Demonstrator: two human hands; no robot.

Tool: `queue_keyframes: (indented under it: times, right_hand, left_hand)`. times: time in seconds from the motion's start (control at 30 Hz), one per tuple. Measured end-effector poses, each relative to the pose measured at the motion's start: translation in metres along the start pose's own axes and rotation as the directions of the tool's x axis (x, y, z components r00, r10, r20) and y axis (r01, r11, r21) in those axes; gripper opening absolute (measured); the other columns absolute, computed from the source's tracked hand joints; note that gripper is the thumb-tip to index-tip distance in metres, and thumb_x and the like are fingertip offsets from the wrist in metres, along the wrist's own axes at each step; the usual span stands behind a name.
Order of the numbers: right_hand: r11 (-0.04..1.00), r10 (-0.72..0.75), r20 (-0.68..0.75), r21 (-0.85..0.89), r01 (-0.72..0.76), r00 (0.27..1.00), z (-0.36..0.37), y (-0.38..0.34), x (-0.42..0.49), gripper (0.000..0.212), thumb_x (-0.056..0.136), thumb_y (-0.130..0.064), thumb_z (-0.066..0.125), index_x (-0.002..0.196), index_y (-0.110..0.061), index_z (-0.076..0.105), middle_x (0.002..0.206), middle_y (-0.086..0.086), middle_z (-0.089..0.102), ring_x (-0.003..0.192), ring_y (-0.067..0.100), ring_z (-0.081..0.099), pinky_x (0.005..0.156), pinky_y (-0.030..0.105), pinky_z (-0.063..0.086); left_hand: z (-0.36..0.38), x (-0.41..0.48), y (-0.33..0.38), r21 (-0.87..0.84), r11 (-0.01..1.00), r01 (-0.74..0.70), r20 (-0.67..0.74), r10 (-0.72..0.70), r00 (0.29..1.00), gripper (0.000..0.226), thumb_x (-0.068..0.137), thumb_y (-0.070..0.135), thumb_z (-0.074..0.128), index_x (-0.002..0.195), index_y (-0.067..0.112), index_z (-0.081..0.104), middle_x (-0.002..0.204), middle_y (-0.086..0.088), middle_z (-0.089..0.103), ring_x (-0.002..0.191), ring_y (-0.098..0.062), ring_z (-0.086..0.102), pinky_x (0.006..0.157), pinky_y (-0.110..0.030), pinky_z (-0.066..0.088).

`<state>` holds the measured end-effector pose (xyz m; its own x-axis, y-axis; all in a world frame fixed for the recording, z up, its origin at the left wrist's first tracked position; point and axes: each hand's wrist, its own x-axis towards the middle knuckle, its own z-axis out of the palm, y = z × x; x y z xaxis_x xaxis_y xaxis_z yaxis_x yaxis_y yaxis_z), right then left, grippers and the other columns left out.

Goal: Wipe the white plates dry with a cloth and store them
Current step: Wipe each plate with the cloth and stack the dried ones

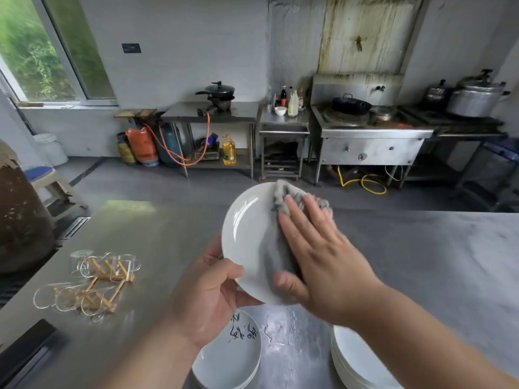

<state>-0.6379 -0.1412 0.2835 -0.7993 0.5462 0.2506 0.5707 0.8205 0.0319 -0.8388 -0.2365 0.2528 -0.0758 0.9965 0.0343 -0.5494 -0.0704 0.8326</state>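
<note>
I hold a white plate (247, 234) tilted up over the steel counter. My left hand (207, 299) grips its lower rim, thumb on the face and fingers behind. My right hand (317, 248) lies flat with straight fingers, pressing a grey cloth (276, 248) against the right half of the plate. Below my arms, a white plate with black markings (233, 357) tops a short stack on the counter. A taller stack of plain white plates (356, 360) stands to its right, partly hidden by my right forearm.
Clear glasses (106, 265) and wooden sticks (92, 296) lie on the steel counter (421, 262) to the left. Water shines on the counter between the two stacks. A stove with pots, shelves and gas cylinders line the far wall across the floor.
</note>
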Motion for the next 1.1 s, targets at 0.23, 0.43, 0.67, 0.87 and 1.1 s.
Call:
queue_keyframes:
  times: [0.23, 0.43, 0.67, 0.87, 1.1]
  right_hand:
    - [0.994, 0.010, 0.038, 0.111, -0.014, 0.999, 0.023, -0.034, -0.022, 0.106, 0.094, -0.083, 0.007, 0.165, -0.004, 0.014, 0.174, 0.013, -0.004, 0.161, 0.035, -0.009, 0.129, 0.055, 0.013]
    - [0.994, 0.105, 0.133, 0.029, -0.110, 0.986, 0.018, -0.024, -0.017, 0.112, 0.085, -0.086, -0.013, 0.165, -0.009, -0.004, 0.171, 0.007, -0.021, 0.158, 0.029, -0.024, 0.130, 0.050, 0.001]
    - [0.988, 0.016, -0.014, 0.154, -0.013, 1.000, 0.010, -0.055, -0.014, 0.107, 0.094, -0.080, 0.001, 0.162, -0.001, 0.027, 0.173, 0.015, 0.010, 0.161, 0.036, 0.001, 0.129, 0.055, 0.015]
    - [0.980, 0.126, 0.082, 0.147, -0.137, 0.989, 0.019, -0.046, -0.017, 0.115, 0.083, -0.086, -0.015, 0.165, -0.008, 0.004, 0.172, 0.008, -0.015, 0.159, 0.033, -0.017, 0.130, 0.052, 0.005]
    - [0.989, -0.018, -0.038, 0.146, 0.023, 0.999, 0.012, -0.010, 0.020, 0.099, 0.096, -0.077, 0.001, 0.165, -0.006, 0.000, 0.173, 0.012, -0.016, 0.158, 0.038, -0.023, 0.128, 0.059, 0.002]
  left_hand:
    - [0.000, 0.007, -0.001, -0.035, 0.998, -0.056, -0.096, 0.052, 0.994, 0.063, 0.076, -0.001, 0.055, 0.132, 0.024, 0.070, 0.130, -0.017, 0.071, 0.105, -0.035, 0.072, 0.075, -0.049, 0.059]
    - [-0.002, 0.005, -0.008, -0.023, 0.999, -0.042, -0.122, 0.039, 0.992, 0.057, 0.077, -0.001, 0.053, 0.126, 0.021, 0.072, 0.125, -0.016, 0.073, 0.102, -0.044, 0.069, 0.068, -0.050, 0.058]
    - [0.008, 0.021, 0.003, -0.116, 0.988, -0.105, -0.139, 0.089, 0.986, 0.055, 0.077, -0.001, 0.053, 0.119, 0.026, 0.077, 0.120, -0.015, 0.076, 0.095, -0.026, 0.076, 0.063, -0.034, 0.062]
    - [0.005, 0.012, -0.006, -0.030, 0.997, -0.069, -0.104, 0.066, 0.992, 0.056, 0.075, -0.001, 0.057, 0.124, 0.021, 0.073, 0.119, -0.014, 0.075, 0.091, -0.026, 0.076, 0.061, -0.038, 0.061]
    - [0.010, 0.006, -0.005, 0.164, 0.986, 0.034, 0.017, -0.037, 0.999, 0.063, 0.070, 0.008, 0.064, 0.130, 0.025, 0.070, 0.116, -0.019, 0.075, 0.094, -0.030, 0.074, 0.077, -0.055, 0.061]
